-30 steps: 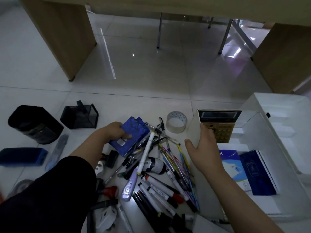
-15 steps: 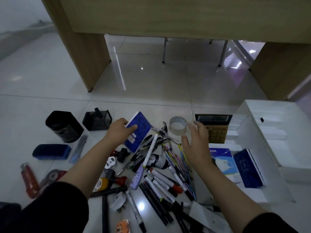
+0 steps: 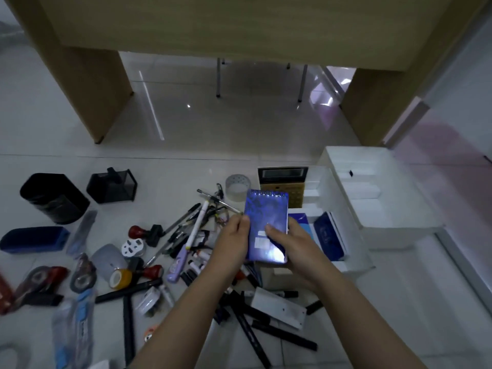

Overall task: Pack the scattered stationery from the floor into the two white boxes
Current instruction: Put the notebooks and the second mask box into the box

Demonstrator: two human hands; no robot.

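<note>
Holding one shiny blue spiral-bound notepad (image 3: 267, 225) between them, both hands are raised above the floor, just left of the nearer white box (image 3: 343, 209). The left hand (image 3: 233, 242) grips the pad's left edge with curled fingers; the right hand (image 3: 295, 249) cups it from beneath and the right, thumb pressed on the cover near a pale label. The pad stands nearly upright in view, its spiral binding at the far end.

Two white boxes sit on the pale tiled floor (image 3: 186, 123) to the right: the nearer one has a blue booklet (image 3: 302, 222) and a dark blue case (image 3: 328, 238) lying in it, and the farther white box (image 3: 372, 193) shows moulded compartments. One gold calculator (image 3: 286, 182) leans at the near box's far-left corner, partly hidden behind the pad, with one clear tape roll (image 3: 237, 186) just left of it.

Under and left of the forearms lies a heap of pens and black markers (image 3: 186, 235), too tangled to count. Two red-handled stamps (image 3: 143, 231) lie in it, one yellow tape roll (image 3: 120, 278) and one white plug (image 3: 131, 247). Farther left are two black holders: a round black cup (image 3: 53, 198) on its side and a black mesh holder (image 3: 113, 186). One dark blue case (image 3: 33, 239) lies near the left edge. A wooden desk (image 3: 239, 25) spans the far side.
</note>
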